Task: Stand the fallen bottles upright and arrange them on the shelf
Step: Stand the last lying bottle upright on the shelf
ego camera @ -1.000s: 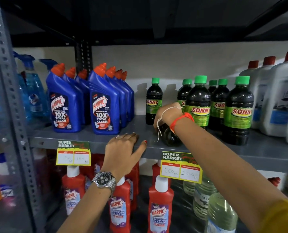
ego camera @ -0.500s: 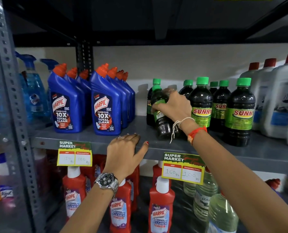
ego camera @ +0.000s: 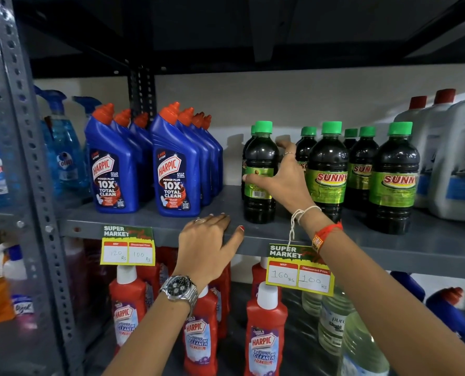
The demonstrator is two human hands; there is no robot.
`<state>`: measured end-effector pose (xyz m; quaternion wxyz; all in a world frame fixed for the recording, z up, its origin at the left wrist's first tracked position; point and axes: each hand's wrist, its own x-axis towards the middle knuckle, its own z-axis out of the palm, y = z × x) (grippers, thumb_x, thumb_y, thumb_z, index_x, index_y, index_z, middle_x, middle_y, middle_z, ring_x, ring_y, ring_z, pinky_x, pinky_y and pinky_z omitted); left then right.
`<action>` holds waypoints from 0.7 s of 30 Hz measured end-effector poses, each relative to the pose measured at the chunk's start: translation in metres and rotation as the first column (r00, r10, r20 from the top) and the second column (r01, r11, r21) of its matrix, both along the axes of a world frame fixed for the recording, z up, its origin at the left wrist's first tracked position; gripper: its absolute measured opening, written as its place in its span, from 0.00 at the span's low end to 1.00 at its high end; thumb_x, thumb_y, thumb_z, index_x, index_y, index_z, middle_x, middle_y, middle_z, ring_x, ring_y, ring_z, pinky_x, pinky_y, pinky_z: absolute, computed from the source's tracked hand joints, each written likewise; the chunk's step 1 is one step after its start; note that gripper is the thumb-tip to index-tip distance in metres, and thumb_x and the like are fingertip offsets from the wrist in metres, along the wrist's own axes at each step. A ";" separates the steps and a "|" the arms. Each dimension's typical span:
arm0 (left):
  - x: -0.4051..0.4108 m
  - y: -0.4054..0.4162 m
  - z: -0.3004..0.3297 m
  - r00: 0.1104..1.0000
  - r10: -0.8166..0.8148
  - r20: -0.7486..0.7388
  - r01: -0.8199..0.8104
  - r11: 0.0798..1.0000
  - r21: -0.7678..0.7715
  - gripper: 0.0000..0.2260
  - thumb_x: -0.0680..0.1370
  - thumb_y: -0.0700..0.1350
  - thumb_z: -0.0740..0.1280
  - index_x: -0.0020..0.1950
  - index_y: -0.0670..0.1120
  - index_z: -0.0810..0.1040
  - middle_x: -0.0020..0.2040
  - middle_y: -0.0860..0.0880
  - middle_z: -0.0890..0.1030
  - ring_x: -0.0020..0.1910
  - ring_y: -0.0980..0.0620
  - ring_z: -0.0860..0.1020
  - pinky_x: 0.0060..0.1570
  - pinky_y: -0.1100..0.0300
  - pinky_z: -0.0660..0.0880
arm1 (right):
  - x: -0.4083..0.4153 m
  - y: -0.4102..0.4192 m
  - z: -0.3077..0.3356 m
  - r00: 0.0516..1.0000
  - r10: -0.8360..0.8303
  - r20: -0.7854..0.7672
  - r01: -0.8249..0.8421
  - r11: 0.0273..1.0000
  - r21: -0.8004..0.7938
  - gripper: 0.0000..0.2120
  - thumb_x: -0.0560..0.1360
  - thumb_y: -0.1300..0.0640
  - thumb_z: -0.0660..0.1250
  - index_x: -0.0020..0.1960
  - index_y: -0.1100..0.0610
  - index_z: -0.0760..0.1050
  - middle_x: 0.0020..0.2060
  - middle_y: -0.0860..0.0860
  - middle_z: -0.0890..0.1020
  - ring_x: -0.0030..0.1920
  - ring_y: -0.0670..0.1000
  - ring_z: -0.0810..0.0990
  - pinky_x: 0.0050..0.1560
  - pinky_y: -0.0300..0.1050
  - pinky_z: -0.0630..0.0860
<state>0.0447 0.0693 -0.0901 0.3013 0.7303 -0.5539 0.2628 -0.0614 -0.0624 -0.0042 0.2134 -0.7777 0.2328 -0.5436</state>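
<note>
Right hand (ego camera: 283,180) wrapped around a dark bottle (ego camera: 260,169) at label height; thumb on the near side, fingers (ego camera: 287,146) reaching round the far side. Grip closed on it. Bottle stands upright on the grey shelf (ego camera: 429,240), green cap (ego camera: 264,126) up, barcode side of the label facing the camera. A second dark bottle sits directly behind it, mostly hidden. White string and a red band on the right wrist.

Left hand (ego camera: 208,245) lies flat, palm down, on the front edge of the shelf, fingers together and extended, thumb spread out to the right. Holds nothing. Ring on one finger, steel watch (ego camera: 179,290) on the wrist.

To the right of the held bottle: a group of Sunny bottles (ego camera: 330,169), all upright, green caps, labels forward, in roughly three files running back. The held bottle stands apart from that group, to its left, with the hand between.

Left on the same shelf: blue Harpic bottles (ego camera: 175,169) in two files, upright. Far right: white jugs (ego camera: 454,158) with red caps.

Two yellow price tags (ego camera: 300,271) hang from the shelf edge. Lower shelf holds red Harpic bottles (ego camera: 265,329) and clear bottles.
</note>
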 end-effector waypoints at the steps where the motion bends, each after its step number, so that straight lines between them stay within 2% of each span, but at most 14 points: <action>1: 0.000 0.000 0.000 1.000 -0.001 0.000 0.001 1.000 -0.003 0.22 0.74 0.56 0.53 0.56 0.46 0.79 0.57 0.49 0.81 0.56 0.51 0.77 0.54 0.57 0.71 | 0.000 0.000 -0.002 0.998 -0.053 -0.034 0.053 0.999 -0.003 0.47 0.57 0.48 0.78 0.67 0.59 0.57 0.56 0.54 0.75 0.60 0.56 0.73 0.57 0.43 0.69; 3: 0.000 0.001 0.000 1.000 -0.005 0.003 0.005 1.000 -0.005 0.20 0.75 0.52 0.53 0.56 0.46 0.79 0.57 0.49 0.81 0.56 0.51 0.78 0.53 0.57 0.72 | -0.001 0.002 -0.005 0.982 -0.167 -0.089 0.165 0.986 -0.031 0.51 0.56 0.44 0.78 0.68 0.62 0.56 0.58 0.59 0.75 0.61 0.58 0.73 0.59 0.48 0.70; 6: 0.000 0.001 0.000 1.000 -0.006 0.008 0.006 1.000 -0.009 0.19 0.75 0.51 0.53 0.56 0.46 0.79 0.58 0.49 0.81 0.56 0.51 0.77 0.52 0.57 0.72 | 0.001 -0.001 -0.004 0.979 -0.179 -0.096 0.178 0.984 -0.019 0.49 0.56 0.46 0.79 0.66 0.62 0.57 0.51 0.55 0.76 0.54 0.57 0.76 0.51 0.46 0.71; 8: 0.000 0.001 0.000 1.000 -0.005 0.012 0.006 1.000 -0.016 0.19 0.75 0.51 0.53 0.56 0.46 0.79 0.57 0.49 0.81 0.55 0.51 0.78 0.52 0.58 0.73 | 0.001 -0.006 0.001 0.992 -0.079 -0.094 0.089 0.990 0.107 0.47 0.57 0.51 0.79 0.67 0.61 0.56 0.48 0.50 0.74 0.50 0.51 0.74 0.48 0.40 0.70; 9: 0.001 0.001 0.000 1.000 -0.007 0.013 0.008 1.000 -0.019 0.19 0.75 0.51 0.53 0.56 0.46 0.79 0.57 0.49 0.81 0.55 0.51 0.78 0.52 0.57 0.73 | 0.000 -0.008 0.002 0.997 0.002 -0.076 0.012 0.983 0.184 0.43 0.59 0.55 0.78 0.65 0.60 0.57 0.48 0.48 0.75 0.50 0.49 0.74 0.47 0.38 0.71; 10: 0.001 0.001 0.000 1.000 -0.008 0.012 0.008 1.000 -0.020 0.19 0.75 0.52 0.53 0.56 0.46 0.79 0.57 0.49 0.81 0.55 0.51 0.78 0.52 0.57 0.73 | 0.000 -0.011 0.003 0.995 0.091 -0.042 -0.077 0.964 0.255 0.38 0.60 0.58 0.78 0.62 0.57 0.58 0.50 0.49 0.76 0.50 0.49 0.75 0.47 0.39 0.73; 12: 0.001 0.001 -0.001 1.000 -0.007 0.013 0.008 1.000 -0.019 0.19 0.75 0.52 0.54 0.56 0.46 0.79 0.57 0.49 0.81 0.56 0.51 0.78 0.52 0.57 0.73 | -0.001 -0.014 0.002 0.982 0.187 0.003 -0.177 0.925 0.336 0.34 0.62 0.61 0.76 0.59 0.54 0.58 0.54 0.53 0.77 0.53 0.52 0.77 0.53 0.47 0.76; 14: 0.000 0.000 -0.001 1.000 -0.005 0.013 0.006 1.000 -0.019 0.19 0.75 0.52 0.54 0.56 0.46 0.79 0.57 0.49 0.81 0.55 0.51 0.78 0.52 0.57 0.73 | -0.002 -0.013 -0.001 0.989 0.138 -0.045 -0.120 0.953 0.278 0.36 0.60 0.54 0.78 0.58 0.54 0.57 0.52 0.51 0.76 0.55 0.53 0.76 0.55 0.47 0.73; 17: 0.000 0.000 -0.001 1.000 0.001 0.020 0.000 1.000 -0.025 0.19 0.75 0.52 0.53 0.55 0.46 0.80 0.56 0.49 0.82 0.54 0.51 0.79 0.51 0.57 0.73 | 0.000 -0.005 -0.009 0.983 -0.107 -0.151 0.112 0.993 0.023 0.50 0.53 0.40 0.78 0.63 0.59 0.56 0.58 0.57 0.74 0.60 0.56 0.72 0.60 0.47 0.69; 19: 0.000 0.000 -0.001 1.000 0.004 0.019 -0.004 1.000 -0.025 0.19 0.75 0.52 0.53 0.55 0.46 0.80 0.56 0.49 0.82 0.54 0.51 0.79 0.51 0.57 0.73 | 0.002 0.000 -0.014 0.974 -0.182 -0.132 0.175 0.983 -0.064 0.53 0.52 0.39 0.78 0.65 0.61 0.56 0.58 0.59 0.74 0.61 0.58 0.72 0.60 0.46 0.69; 21: 0.000 0.000 -0.001 1.000 0.003 0.021 -0.003 1.000 -0.025 0.20 0.75 0.52 0.53 0.55 0.46 0.80 0.56 0.49 0.82 0.54 0.51 0.78 0.51 0.57 0.73 | 0.004 -0.001 -0.016 0.971 -0.214 -0.107 0.203 0.974 -0.099 0.49 0.54 0.42 0.78 0.64 0.62 0.57 0.54 0.57 0.76 0.58 0.58 0.75 0.54 0.44 0.69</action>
